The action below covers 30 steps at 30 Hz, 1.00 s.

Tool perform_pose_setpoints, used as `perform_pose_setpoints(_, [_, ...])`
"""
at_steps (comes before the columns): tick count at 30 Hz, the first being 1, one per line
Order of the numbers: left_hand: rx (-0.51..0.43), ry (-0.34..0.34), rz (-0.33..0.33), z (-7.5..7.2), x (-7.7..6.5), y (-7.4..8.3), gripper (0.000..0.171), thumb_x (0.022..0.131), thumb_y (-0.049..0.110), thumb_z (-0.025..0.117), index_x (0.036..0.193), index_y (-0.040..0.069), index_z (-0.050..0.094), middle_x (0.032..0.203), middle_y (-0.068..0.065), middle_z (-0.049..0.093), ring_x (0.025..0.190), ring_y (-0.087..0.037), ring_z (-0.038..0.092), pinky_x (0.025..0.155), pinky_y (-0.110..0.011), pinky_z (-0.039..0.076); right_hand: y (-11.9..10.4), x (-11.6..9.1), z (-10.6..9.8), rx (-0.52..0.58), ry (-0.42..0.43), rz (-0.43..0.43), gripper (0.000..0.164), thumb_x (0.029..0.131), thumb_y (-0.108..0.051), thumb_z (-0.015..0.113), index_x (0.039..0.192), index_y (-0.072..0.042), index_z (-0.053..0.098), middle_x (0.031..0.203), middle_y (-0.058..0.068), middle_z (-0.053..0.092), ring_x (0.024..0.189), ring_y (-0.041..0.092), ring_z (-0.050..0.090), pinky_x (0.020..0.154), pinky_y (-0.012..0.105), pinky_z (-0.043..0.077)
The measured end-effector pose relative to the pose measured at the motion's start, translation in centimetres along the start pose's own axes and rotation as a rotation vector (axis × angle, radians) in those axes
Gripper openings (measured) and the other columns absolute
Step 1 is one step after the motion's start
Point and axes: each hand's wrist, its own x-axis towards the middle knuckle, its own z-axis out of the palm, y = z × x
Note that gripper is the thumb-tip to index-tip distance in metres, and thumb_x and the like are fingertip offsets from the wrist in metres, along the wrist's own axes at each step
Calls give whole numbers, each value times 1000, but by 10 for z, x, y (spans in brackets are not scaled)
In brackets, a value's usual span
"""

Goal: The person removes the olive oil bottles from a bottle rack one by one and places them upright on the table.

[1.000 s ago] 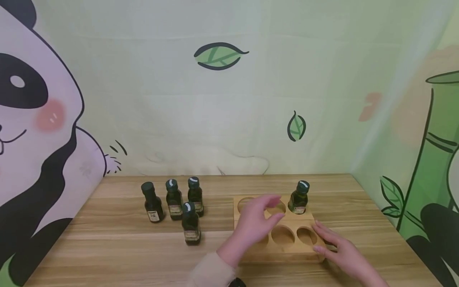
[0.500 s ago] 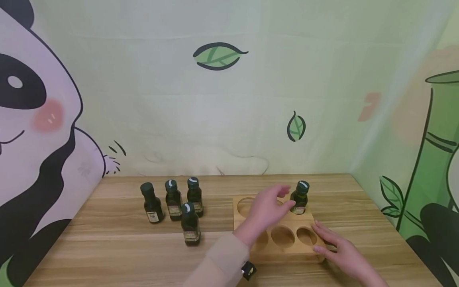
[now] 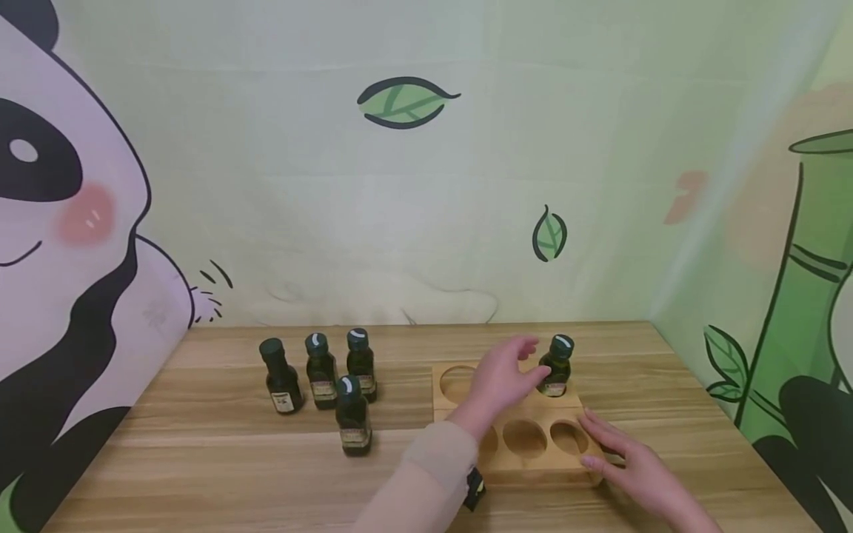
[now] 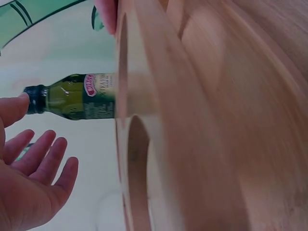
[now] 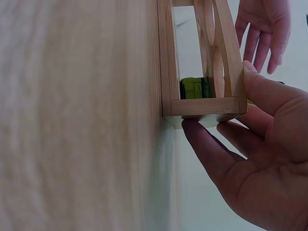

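Note:
A small olive oil bottle point(image 3: 555, 366) with a dark cap stands upright in the back right hole of a wooden rack point(image 3: 526, 477). My left hand point(image 3: 500, 377) is over the rack beside it, fingers spread apart. In the left wrist view, the thumb tip of that hand point(image 4: 33, 178) overlaps the cap of the bottle point(image 4: 72, 98). At the rack's right end, my right hand point(image 3: 629, 459) grips the corner, thumb on the top board and fingers against the end wall. Through the rack's open side, the right wrist view shows the bottle's green base point(image 5: 192, 88).
Several more dark bottles stand upright on the wooden table point(image 3: 220, 474) left of the rack, the nearest bottle point(image 3: 354, 418) closest to it. One slimmer bottle point(image 3: 281, 377) is farthest left. Behind the table hangs a printed cloth point(image 3: 280, 185).
My left hand has moved right across the rack, from above its middle holes to the standing bottle. My right hand and the bottles have stayed put.

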Motion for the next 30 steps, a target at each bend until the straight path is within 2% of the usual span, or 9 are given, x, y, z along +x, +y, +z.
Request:
perform_pose_setpoints(5, [-19, -7, -10, 8, 4, -6, 51, 91, 30, 74, 136, 12, 58, 129, -3, 64, 117, -18, 59, 97, -33, 49, 1, -1, 1, -6, 7, -5, 63, 93, -34, 68, 145, -3, 48, 152, 21, 38, 135, 47, 37, 103, 63, 36])
perform_pose_setpoints(11, [-45, -16, -5, 14, 9, -5, 56, 90, 35, 74, 138, 12, 57, 133, -3, 62, 121, -18, 57, 100, -31, 47, 3, -1, 1, -5, 17, -20, 62, 94, -32, 68, 145, -3, 48, 151, 22, 38, 135, 47, 38, 102, 63, 37])
perform_pose_setpoints(21, [-175, -2, -52, 20, 15, 1, 64, 86, 34, 79, 141, 15, 53, 134, -5, 61, 123, -19, 56, 99, -33, 48, 3, 1, 0, 10, 5, -20, 64, 93, -35, 68, 145, -4, 48, 152, 20, 38, 136, 45, 36, 104, 62, 36])
perform_pose_setpoints(30, [-304, 9, -62, 25, 16, 4, 58, 86, 27, 79, 138, 16, 57, 130, -6, 64, 122, -21, 57, 100, -34, 47, 4, 0, 0, 21, 29, -50, 61, 93, -31, 68, 144, -3, 49, 151, 21, 40, 136, 45, 37, 103, 62, 36])
